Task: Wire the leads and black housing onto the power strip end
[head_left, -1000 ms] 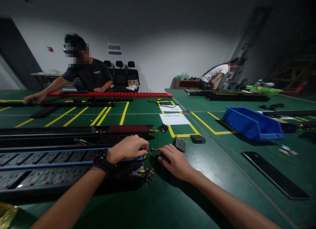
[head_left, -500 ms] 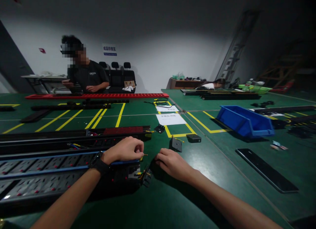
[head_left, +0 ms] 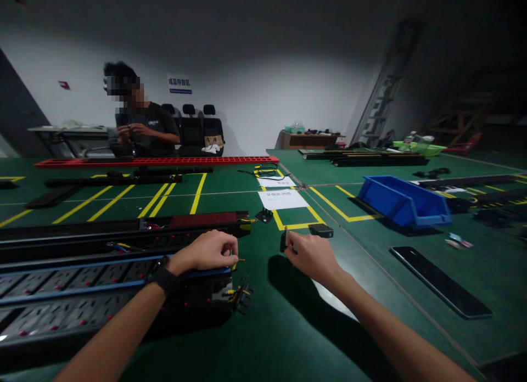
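Note:
My left hand [head_left: 212,250], a dark watch on its wrist, is closed in a pinch over the end of the blue-edged power strip [head_left: 123,287]. A thin wire [head_left: 242,259] with a copper-coloured tip sticks out from its fingers. At the strip's end, a black pronged piece [head_left: 244,297] hangs beside short yellow wires. My right hand [head_left: 310,254] has its fingers closed on a small black box-shaped part [head_left: 283,241], mostly hidden behind the knuckles. A flat black block [head_left: 321,230] lies just beyond that hand.
Right of my hands are a blue bin [head_left: 405,203] and a black flat panel [head_left: 438,281]. Another long black housing [head_left: 206,220] lies beyond the strip, with white paper labels [head_left: 283,198] farther off. Behind a red rail [head_left: 164,161], a person [head_left: 144,124] works with both hands.
My right hand has moved forward and right, from beside the strip's end to the black box-shaped part, and grips it. My left hand stays put. The other person's hands have come together.

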Motion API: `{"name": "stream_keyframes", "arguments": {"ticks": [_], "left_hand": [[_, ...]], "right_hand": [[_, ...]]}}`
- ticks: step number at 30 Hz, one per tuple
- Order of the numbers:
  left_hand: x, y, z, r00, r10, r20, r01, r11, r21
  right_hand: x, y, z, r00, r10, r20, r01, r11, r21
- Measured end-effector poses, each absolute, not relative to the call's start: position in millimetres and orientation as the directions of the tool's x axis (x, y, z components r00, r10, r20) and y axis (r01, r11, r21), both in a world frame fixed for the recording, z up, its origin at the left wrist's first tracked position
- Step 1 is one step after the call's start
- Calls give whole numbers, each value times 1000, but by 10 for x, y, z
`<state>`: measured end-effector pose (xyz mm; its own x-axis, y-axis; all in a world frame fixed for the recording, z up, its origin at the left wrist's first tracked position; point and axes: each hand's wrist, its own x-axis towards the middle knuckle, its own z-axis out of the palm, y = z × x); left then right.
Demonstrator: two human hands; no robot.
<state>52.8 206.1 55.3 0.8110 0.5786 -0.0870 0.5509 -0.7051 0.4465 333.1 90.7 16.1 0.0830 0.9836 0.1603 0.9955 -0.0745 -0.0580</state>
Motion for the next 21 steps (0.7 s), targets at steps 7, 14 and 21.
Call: {"name": "stream_keyframes", "arguments": {"ticks": [7,14,21], "left_hand": [[522,2059,550,809,581,-91,554,-701,449],[522,2052,559,811,577,-91,552,-707,441],[524,2054,567,814,574,-84,549,-715,432]], "right_hand": [[3317,910,110,14,952,304,999,-4,-32],[3370,967,-84,-83,965,250,990,109,-91],[3278,936,-96,-206,936,285,923,282,-261]]}}
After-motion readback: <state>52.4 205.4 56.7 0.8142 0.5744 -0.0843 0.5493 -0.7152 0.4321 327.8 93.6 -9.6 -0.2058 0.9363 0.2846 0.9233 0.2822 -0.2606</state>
